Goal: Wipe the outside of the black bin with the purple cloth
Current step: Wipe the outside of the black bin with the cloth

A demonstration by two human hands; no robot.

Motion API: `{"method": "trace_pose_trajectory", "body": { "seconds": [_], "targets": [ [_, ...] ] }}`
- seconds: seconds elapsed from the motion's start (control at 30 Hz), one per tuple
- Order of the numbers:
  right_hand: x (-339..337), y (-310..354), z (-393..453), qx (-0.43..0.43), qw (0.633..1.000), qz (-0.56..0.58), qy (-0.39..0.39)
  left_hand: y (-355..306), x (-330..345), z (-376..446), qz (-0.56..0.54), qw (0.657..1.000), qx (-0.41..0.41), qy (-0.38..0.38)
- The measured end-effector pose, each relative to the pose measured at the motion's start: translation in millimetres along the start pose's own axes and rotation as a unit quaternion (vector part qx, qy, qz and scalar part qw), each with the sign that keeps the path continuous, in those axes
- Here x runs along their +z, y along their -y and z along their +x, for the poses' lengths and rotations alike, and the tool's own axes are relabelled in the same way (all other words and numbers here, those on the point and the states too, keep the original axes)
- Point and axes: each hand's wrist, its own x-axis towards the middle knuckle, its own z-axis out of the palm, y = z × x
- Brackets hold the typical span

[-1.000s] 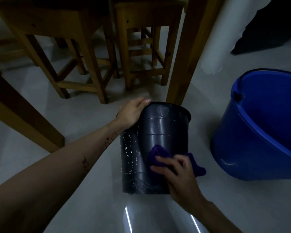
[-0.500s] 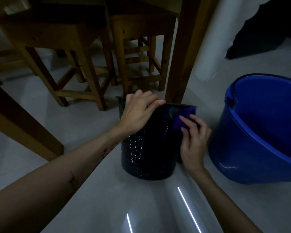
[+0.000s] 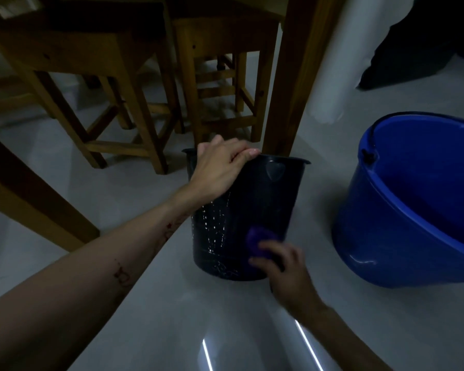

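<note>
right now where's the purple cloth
In the head view the purple cloth is pressed low against the near side of the black bin under the right hand, left of the blue bucket.

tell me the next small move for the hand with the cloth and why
Probably slide the purple cloth leftward along the lower wall of the black bin. The right hand presses it low on the near right side, while pale specks and streaks show on the left side. The left hand grips the rim, so the bin should hold steady.
</note>
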Motion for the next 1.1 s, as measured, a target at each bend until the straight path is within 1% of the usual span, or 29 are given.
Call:
{"method": "trace_pose_trajectory", "body": {
  "seconds": [0.03, 0.07, 0.1, 0.13, 0.23, 0.3, 0.4, 0.47, 0.5, 0.53, 0.57, 0.6, 0.63, 0.7, 0.73, 0.77, 0.83, 0.87, 0.93, 1.03, 1.1],
  "targets": [
    [-10, -9, 17, 0.027, 0.999, -0.023, -0.038, 2, -1, -1, -0.005, 1.0, -0.003, -0.003],
    [-16, -17, 34, 0.041, 0.994, -0.023, -0.095, 3, -1, -1, -0.014, 1.0, -0.006, -0.006],
    [-19, -23, 50, 0.06, 0.989, 0.005, -0.138, 4, 0, -2, -0.022, 1.0, -0.008, -0.009],
    [-20, -28, 63, 0.075, 0.984, 0.016, -0.159, 4, 1, -2, -0.029, 0.999, -0.011, -0.012],
    [-7, -18, 83, 0.093, 0.983, 0.067, -0.145, 4, 2, 0, -0.042, 0.999, -0.023, -0.014],
    [5, -4, 75, 0.046, 0.989, 0.051, -0.13, 7, -2, 1, -0.052, 0.998, -0.037, -0.009],
    [15, 4, 42, -0.067, 0.993, 0.037, -0.094, 8, -6, -2, -0.035, 0.999, -0.02, 0.007],
    [14, 4, 19, -0.099, 0.993, 0.032, -0.061, 7, -12, -3, -0.02, 1.0, 0.005, 0.016],
    [14, 2, 9, -0.098, 0.994, 0.03, -0.04, 9, -15, -3, -0.011, 0.999, 0.021, 0.021],
    [11, -1, 2, -0.079, 0.996, 0.031, -0.029, 14, -19, -3, 0.018, 0.998, 0.044, 0.029],
    [7, -5, 0, -0.047, 0.998, 0.032, -0.038, 20, -23, -3, 0.07, 0.994, 0.072, 0.043],
    [1, -9, 2, -0.006, 0.997, 0.035, -0.062, 28, -26, -3, 0.121, 0.986, 0.092, 0.064],
    [-4, -15, 8, 0.041, 0.993, 0.046, -0.101, 34, -28, -4, 0.15, 0.979, 0.103, 0.087],
    [-11, -30, 25, 0.144, 0.972, 0.07, -0.17, 38, -26, -7, 0.138, 0.977, 0.109, 0.123],
    [-15, -37, 37, 0.184, 0.96, 0.075, -0.195, 37, -23, -8, 0.125, 0.977, 0.116, 0.128],
    [-17, -42, 50, 0.213, 0.951, 0.078, -0.209, 33, -20, -7, 0.118, 0.977, 0.123, 0.127],
    [-19, -45, 74, 0.238, 0.943, 0.087, -0.215, 27, -14, -4, 0.119, 0.976, 0.135, 0.119],
    [-20, -42, 84, 0.235, 0.944, 0.091, -0.212, 26, -13, -2, 0.121, 0.977, 0.135, 0.114],
    [-17, -33, 95, 0.196, 0.955, 0.1, -0.2, 27, -12, -1, 0.116, 0.98, 0.128, 0.103],
    [-2, -19, 84, 0.077, 0.983, 0.062, -0.157, 30, -15, -4, 0.095, 0.983, 0.116, 0.103],
    [9, -13, 60, 0.003, 0.991, 0.043, -0.125, 29, -16, -5, 0.089, 0.986, 0.102, 0.102]
  ]
}}
